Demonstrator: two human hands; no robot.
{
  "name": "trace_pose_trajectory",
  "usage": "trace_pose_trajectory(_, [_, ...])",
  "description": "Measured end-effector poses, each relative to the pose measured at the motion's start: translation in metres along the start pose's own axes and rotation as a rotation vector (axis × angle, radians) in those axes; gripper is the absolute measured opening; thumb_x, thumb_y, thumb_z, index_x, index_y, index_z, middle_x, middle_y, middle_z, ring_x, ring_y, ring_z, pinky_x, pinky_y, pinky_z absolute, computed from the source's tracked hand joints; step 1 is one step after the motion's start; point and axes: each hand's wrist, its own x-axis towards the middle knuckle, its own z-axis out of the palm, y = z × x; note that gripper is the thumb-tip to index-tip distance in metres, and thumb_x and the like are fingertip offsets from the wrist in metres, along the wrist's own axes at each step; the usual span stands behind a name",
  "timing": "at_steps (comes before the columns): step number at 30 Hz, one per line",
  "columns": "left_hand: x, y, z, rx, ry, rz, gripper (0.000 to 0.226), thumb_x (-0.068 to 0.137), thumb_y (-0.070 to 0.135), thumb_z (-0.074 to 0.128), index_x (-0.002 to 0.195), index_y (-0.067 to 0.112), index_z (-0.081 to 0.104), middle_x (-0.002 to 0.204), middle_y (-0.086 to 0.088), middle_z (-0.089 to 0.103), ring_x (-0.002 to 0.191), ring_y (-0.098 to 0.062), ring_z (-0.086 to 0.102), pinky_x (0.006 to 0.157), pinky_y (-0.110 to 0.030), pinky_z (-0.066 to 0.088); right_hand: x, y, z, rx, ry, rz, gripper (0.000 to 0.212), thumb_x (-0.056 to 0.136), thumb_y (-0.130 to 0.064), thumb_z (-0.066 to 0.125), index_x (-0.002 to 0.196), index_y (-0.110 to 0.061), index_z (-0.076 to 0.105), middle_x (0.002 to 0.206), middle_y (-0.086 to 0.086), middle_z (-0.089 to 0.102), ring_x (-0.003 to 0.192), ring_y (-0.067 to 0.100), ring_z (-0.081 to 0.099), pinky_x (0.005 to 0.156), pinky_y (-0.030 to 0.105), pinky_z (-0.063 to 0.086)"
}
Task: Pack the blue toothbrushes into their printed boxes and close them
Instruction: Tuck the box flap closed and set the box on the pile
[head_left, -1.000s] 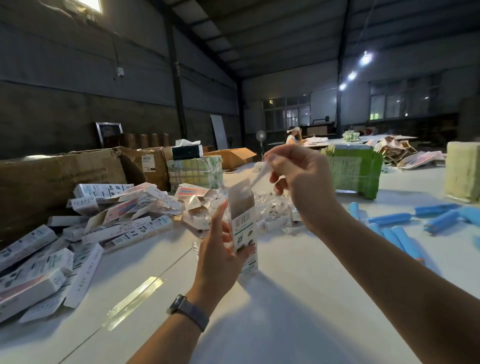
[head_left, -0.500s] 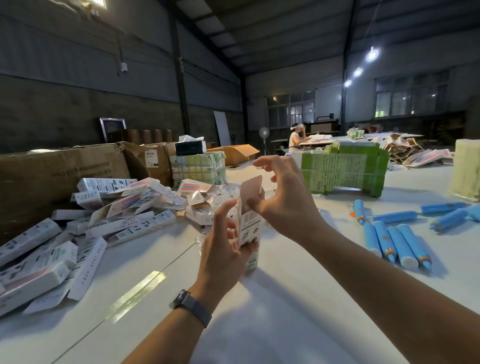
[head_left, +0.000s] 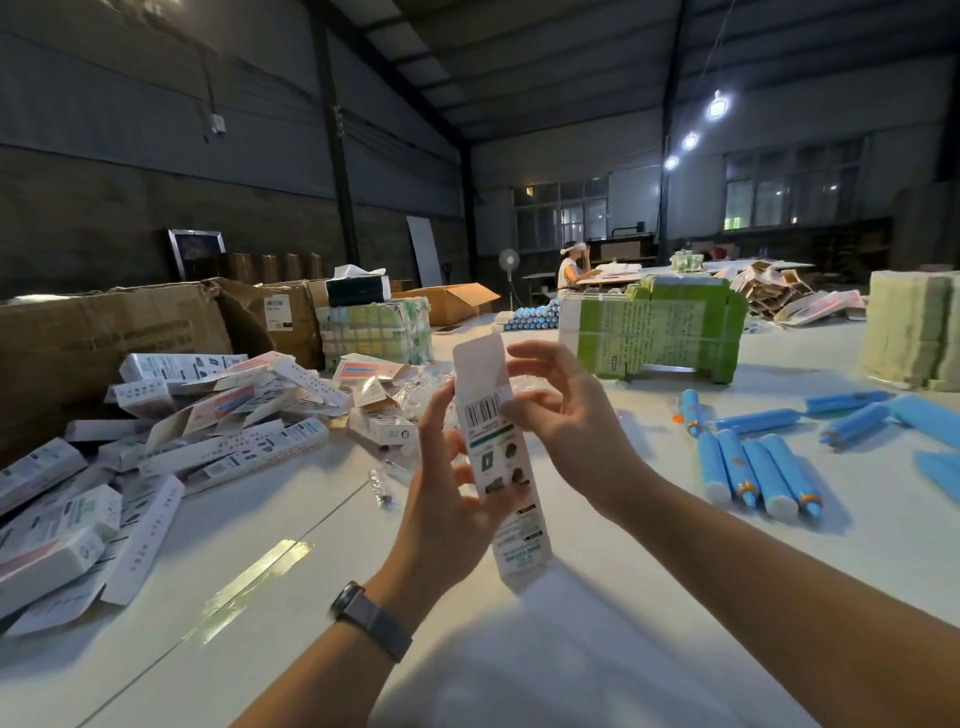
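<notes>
I hold a tall white printed box upright above the white table, its top flap standing open. My left hand grips the box's lower half from the left, fingers curled round it. My right hand pinches the upper part near the barcode from the right. What is inside the box is hidden. Several blue toothbrushes lie on the table to the right, more further right.
A heap of printed boxes covers the table's left side before brown cartons. Clear plastic wrappers lie behind my hands. Green box stacks and a pale stack stand at the back right. A person sits far off.
The box has been lifted and tilted so its printed side faces me. My right hand came down from above the opening and now pinches the box near the barcode.
</notes>
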Motion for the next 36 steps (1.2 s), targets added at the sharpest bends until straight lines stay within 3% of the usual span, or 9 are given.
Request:
trace_pose_trajectory(5, [0.004,0.000,-0.004,-0.011,-0.029,-0.032,0.110,0.077,-0.001,0.080,0.133,0.065,0.014,0.111,0.040,0.054,0.106,0.003,0.063,0.067,-0.011,0.052,0.000,0.006,-0.006,0.043,0.006,0.005,0.034,0.088,-0.006,0.067,0.110,-0.028,0.054,0.108,-0.006,0.066,0.094,0.020,0.069,0.065,0.031,0.059])
trace_pose_trajectory(11, [0.008,0.004,-0.007,0.056,-0.036,-0.016,0.099,0.074,0.002,0.084,0.131,0.052,0.021,0.113,0.041,0.053,0.108,0.002,0.061,0.070,-0.012,0.052,-0.001,0.011,-0.008,0.004,-0.019,-0.013,0.028,0.090,-0.008,0.065,0.107,-0.029,0.059,0.106,-0.008,0.070,0.095,0.019,0.069,0.071,0.034,0.061])
trace_pose_trajectory(21, [0.008,0.008,-0.007,0.016,-0.089,-0.049,0.101,0.075,0.003,0.083,0.129,0.062,0.022,0.114,0.034,0.055,0.110,-0.001,0.061,0.068,-0.012,0.053,0.001,0.009,-0.020,-0.043,-0.091,-0.032,0.013,0.090,-0.007,0.066,0.099,-0.017,0.064,0.094,-0.007,0.074,0.078,0.009,0.068,0.058,0.019,0.052])
trace_pose_trajectory(24, [0.008,0.014,-0.007,-0.069,-0.103,-0.075,0.078,0.089,0.017,0.072,0.130,0.062,0.023,0.115,0.034,0.055,0.112,0.001,0.060,0.065,-0.012,0.053,0.002,0.009,-0.024,-0.081,-0.101,-0.049,0.008,0.090,-0.010,0.067,0.092,-0.016,0.062,0.098,0.002,0.073,0.075,0.015,0.065,0.054,0.017,0.047])
trace_pose_trajectory(28, [0.009,0.020,-0.007,-0.199,-0.070,-0.178,0.035,0.098,0.049,0.041,0.124,0.071,0.034,0.110,0.036,0.058,0.106,0.004,0.062,0.062,-0.016,0.056,0.002,0.012,-0.023,-0.166,-0.091,-0.093,0.012,0.092,-0.014,0.066,0.089,-0.024,0.061,0.104,-0.001,0.070,0.079,0.022,0.060,0.058,0.016,0.046])
trace_pose_trajectory(33, [0.011,0.022,-0.008,-0.190,-0.056,-0.199,0.035,0.097,0.042,0.035,0.118,0.070,0.038,0.105,0.035,0.060,0.101,0.004,0.064,0.058,-0.017,0.054,0.000,0.009,-0.020,-0.190,-0.062,-0.136,0.016,0.090,-0.012,0.067,0.090,-0.026,0.059,0.119,-0.023,0.059,0.087,0.019,0.065,0.061,0.021,0.053])
trace_pose_trajectory(36, [0.011,0.022,-0.009,-0.168,-0.051,-0.202,0.034,0.097,0.043,0.036,0.123,0.065,0.035,0.107,0.040,0.058,0.101,0.008,0.063,0.058,-0.016,0.054,-0.001,0.008,-0.020,-0.205,-0.068,-0.148,0.018,0.090,-0.010,0.067,0.092,-0.026,0.059,0.120,-0.020,0.061,0.085,0.019,0.065,0.062,0.022,0.053])
